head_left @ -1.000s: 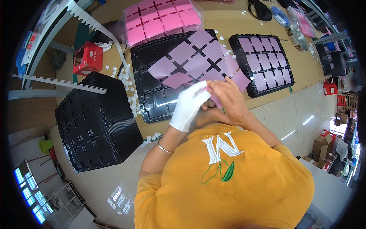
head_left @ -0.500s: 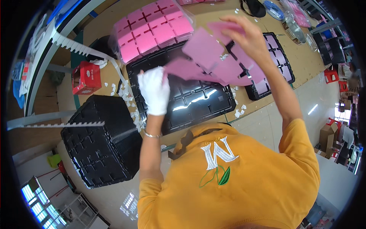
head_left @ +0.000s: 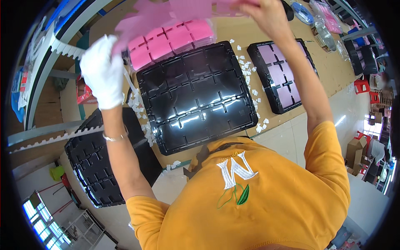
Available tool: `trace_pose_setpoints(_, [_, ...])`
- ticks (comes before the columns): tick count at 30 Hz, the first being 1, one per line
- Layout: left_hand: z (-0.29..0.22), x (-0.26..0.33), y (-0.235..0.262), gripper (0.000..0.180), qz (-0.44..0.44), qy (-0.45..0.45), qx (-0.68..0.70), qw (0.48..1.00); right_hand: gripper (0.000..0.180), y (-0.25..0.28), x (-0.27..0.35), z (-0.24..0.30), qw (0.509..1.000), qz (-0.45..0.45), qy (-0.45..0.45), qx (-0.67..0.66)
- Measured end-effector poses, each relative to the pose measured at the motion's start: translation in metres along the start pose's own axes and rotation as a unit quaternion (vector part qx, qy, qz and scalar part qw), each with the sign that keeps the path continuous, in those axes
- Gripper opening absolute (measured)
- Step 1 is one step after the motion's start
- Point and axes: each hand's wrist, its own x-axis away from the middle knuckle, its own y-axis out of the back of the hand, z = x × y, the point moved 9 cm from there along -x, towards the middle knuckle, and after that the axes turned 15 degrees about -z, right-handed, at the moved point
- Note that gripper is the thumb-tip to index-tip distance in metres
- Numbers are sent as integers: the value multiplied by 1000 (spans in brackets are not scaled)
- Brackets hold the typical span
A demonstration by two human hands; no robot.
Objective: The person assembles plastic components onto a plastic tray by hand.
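Observation:
A pink die-cut sheet (head_left: 183, 11), blurred by motion, stretches between my two hands at the far side of the table. My left hand (head_left: 101, 73), in a white glove, is closed on the sheet's left end. Bare, my right hand (head_left: 271, 18) pinches its right end near the top edge of the view. Below the sheet lies a black plastic tray (head_left: 196, 93) with cross-shaped ridges and nothing in it. Behind that tray sits a wrapped stack of bright pink pads (head_left: 168, 43), partly covered by the sheet.
To the right, a smaller-looking black tray (head_left: 265, 88) holds pink pads. Nested black trays (head_left: 104, 166) stand at the left, by a red box (head_left: 84, 92) and a metal rack (head_left: 41, 79). White paper scraps (head_left: 135, 104) litter the table. Blue coiled material (head_left: 301, 11) lies far right.
Both hands have moved away from me, the left also leftward, carrying the pink sheet off the black tray toward the pad stack. The tray's surface is now uncovered.

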Motion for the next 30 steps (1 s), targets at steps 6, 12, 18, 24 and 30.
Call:
trace_pose_setpoints(6, [-33,92,7,20,113,19,-92,989,19,-23,108,-19,997,55,-48,16])
trace_pose_setpoints(12, [-48,174,23,23,134,119,-97,979,24,-36,153,-14,993,72,-32,85])
trace_pose_setpoints(18, [-82,206,63,28,174,144,-85,970,25,-14,195,13,989,92,-28,109])
trace_pose_setpoints(24, [-104,219,90,30,212,179,-71,958,26,10,244,31,976,133,-19,172])
trace_pose_setpoints(30, [-120,234,101,28,239,168,-75,954,29,17,272,39,967,160,-25,196])
